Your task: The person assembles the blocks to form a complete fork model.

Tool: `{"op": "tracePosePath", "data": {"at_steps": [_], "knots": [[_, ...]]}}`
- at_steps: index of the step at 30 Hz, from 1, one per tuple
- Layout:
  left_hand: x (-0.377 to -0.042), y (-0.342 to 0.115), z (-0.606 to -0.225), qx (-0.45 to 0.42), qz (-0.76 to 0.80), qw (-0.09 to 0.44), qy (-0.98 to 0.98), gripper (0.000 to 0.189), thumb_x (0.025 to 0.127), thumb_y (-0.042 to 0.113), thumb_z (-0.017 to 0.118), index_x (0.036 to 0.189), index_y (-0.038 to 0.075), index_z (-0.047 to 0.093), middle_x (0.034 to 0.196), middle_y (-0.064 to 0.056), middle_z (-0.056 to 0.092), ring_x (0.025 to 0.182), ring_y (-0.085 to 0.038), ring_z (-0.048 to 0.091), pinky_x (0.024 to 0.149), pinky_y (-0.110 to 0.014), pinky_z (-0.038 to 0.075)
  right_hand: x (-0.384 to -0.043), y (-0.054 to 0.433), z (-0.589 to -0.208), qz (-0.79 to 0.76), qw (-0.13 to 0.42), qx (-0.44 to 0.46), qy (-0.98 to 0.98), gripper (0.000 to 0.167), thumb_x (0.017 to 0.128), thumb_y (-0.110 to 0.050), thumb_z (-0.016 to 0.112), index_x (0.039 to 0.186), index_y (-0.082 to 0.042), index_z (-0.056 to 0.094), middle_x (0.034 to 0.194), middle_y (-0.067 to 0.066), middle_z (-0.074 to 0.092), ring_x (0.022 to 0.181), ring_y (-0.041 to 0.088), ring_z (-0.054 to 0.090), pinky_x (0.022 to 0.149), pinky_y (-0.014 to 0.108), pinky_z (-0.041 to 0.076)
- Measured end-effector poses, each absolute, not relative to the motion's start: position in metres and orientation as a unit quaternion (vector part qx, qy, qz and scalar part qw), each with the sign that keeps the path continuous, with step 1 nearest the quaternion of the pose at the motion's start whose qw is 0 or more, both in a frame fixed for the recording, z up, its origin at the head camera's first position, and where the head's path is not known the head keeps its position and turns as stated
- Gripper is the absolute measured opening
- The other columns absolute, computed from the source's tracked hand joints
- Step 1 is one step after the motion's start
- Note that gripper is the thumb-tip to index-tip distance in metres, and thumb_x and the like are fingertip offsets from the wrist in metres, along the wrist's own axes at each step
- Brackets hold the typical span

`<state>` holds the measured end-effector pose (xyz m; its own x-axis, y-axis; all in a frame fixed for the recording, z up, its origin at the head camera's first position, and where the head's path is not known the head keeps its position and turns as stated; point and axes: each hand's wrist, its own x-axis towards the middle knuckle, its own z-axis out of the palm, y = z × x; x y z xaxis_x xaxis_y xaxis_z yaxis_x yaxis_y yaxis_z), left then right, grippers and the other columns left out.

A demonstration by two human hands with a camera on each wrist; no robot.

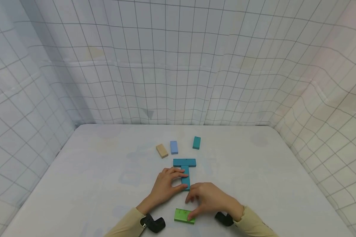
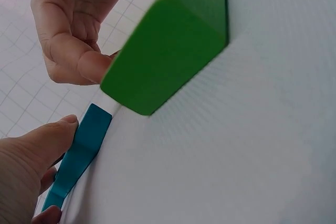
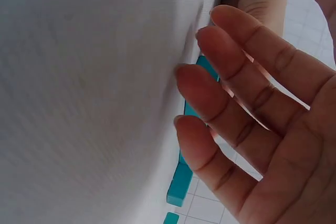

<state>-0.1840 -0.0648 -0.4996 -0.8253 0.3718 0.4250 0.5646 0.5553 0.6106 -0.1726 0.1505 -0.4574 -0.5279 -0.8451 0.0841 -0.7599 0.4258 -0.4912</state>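
Two blue blocks form a T on the table: a crossbar block (image 1: 184, 162) and a stem block (image 1: 185, 179) running toward me from its middle. My left hand (image 1: 165, 184) rests its fingertips and thumb on the stem block, coming from the left. A bright green block (image 1: 182, 215) lies nearer to me, just below the stem. My right hand (image 1: 207, 197) touches the green block's right end with its thumb, while its bent fingers stay apart from the block's far side. In the right wrist view those fingers (image 3: 226, 77) are loosely bent with nothing held between them.
Behind the T lie a tan block (image 1: 162, 150), a light blue block (image 1: 174, 147) and a teal block (image 1: 196, 143). The white table (image 1: 101, 181) is bordered by hanging white sheets (image 1: 178, 72) with a grid pattern at the back and both sides.
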Motion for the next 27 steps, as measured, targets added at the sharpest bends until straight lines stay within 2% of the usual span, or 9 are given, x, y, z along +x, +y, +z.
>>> {"op": "tracePosePath", "data": {"at_steps": [8,27], "knots": [[-0.184,-0.064,-0.5,-0.27,-0.387,0.126,-0.873,0.035,0.08,0.039,0.075,0.112,0.024,0.071,0.119,0.006,0.059,0.103,-0.016,0.049,0.081,-0.041,0.037,-0.17,0.15,-0.456,-0.239,0.096,-0.484,0.836,0.038,0.072,-0.059,0.073,0.089,-0.025,0.068,0.08,-0.017,0.054,0.069,-0.004,0.049,0.061,0.011,0.039],[-0.184,-0.066,-0.499,-0.272,-0.391,0.125,-0.87,0.036,0.079,0.037,0.076,0.112,0.023,0.071,0.119,0.006,0.059,0.103,-0.018,0.049,0.081,-0.042,0.038,-0.178,0.161,-0.444,-0.272,0.193,-0.478,0.812,0.021,0.077,-0.037,0.078,0.087,-0.022,0.069,0.072,-0.016,0.056,0.063,-0.004,0.05,0.057,0.014,0.042]]}}
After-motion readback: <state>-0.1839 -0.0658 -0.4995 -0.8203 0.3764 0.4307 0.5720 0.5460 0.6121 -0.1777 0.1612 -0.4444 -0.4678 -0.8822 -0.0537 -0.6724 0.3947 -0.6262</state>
